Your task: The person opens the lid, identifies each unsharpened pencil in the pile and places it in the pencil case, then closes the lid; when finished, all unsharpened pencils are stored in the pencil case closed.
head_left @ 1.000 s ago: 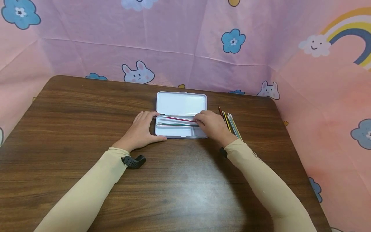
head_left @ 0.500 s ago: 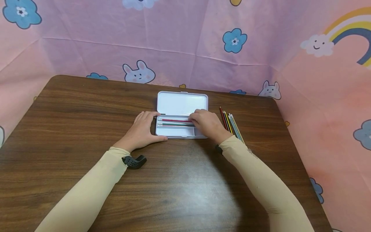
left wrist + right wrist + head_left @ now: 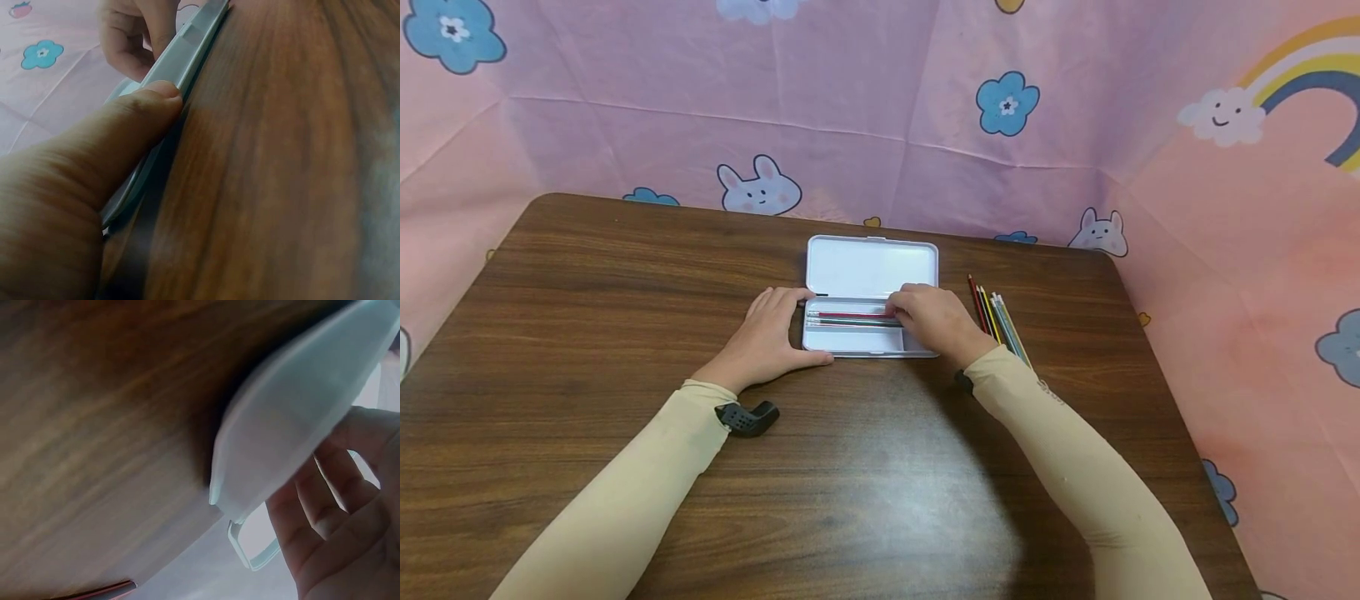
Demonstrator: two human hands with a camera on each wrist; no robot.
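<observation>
Head view evenly bright, whitish glare on the broad brown wood-grain surface [image 3: 910,500], soft shadow beside the long beige right sleeve [image 3: 1075,450], wrist views dimmer, blurred.

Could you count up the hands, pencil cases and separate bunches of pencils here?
Hands: 2 (left hand, right hand)
White pencil case: 1, open
Pencil bunches: 2 (case pencils, loose pencils on the table)
Total: 5
</observation>
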